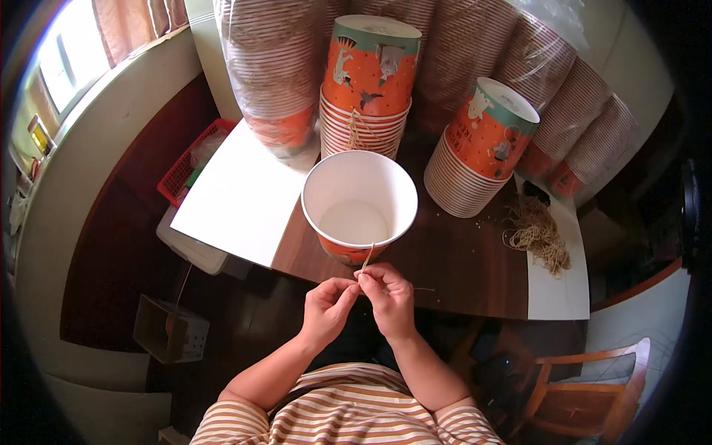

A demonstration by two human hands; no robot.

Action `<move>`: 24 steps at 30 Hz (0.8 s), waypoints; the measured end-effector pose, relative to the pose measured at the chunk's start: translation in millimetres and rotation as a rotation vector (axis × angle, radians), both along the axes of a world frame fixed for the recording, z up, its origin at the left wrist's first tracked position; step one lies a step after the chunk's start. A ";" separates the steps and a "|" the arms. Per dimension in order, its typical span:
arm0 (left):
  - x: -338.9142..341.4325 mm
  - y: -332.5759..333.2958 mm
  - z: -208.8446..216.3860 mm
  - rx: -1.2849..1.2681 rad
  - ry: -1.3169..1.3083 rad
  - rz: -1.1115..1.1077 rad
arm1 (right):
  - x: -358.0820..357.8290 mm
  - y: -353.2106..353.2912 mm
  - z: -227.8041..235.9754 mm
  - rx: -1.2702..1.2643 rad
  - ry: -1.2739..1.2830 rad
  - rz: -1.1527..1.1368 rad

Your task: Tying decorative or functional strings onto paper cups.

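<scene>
A large paper bucket [359, 194], white inside and orange outside, stands upright with its mouth up at the table's near edge. From its near rim a strand of tan twine [368, 255] runs down to my fingers. My right hand [389, 298] pinches the twine between thumb and fingertips. Close against it, my left hand [326, 308] is closed too, its thumb and forefinger at the same twine. A thin loose end sticks out to the right of my right hand. How the twine meets the rim is too small to tell.
Behind the bucket rise stacks of upside-down orange paper buckets [371, 70], another stack [489, 133] to the right, and plastic-wrapped stacks [271, 67] at the back. A twine heap [541, 236] lies at the table's right. A red basket [178, 174] stands left; a wooden chair [582, 397] lower right.
</scene>
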State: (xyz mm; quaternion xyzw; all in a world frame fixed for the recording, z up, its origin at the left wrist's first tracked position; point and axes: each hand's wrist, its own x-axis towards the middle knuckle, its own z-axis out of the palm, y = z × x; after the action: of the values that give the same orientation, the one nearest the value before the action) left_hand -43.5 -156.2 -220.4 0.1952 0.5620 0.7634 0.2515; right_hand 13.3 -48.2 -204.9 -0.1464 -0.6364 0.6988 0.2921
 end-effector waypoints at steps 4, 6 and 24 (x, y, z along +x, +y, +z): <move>3.6 0.9 -0.4 -0.050 0.108 0.034 | -2.4 -2.9 -2.3 -0.164 0.000 -0.020; 4.6 1.0 -0.6 -0.038 0.124 0.039 | -5.0 -6.4 0.6 -0.206 0.016 -0.045; 18.7 -9.0 -3.6 -0.147 0.073 -0.060 | -23.2 -1.2 35.9 -0.115 -0.062 -0.175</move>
State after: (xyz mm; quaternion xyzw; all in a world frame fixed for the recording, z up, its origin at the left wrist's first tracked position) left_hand -24.8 -165.2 -224.0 0.2210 0.6193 0.7045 0.2673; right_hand -10.0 -49.4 -169.0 -0.2394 -0.5888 0.7010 0.3234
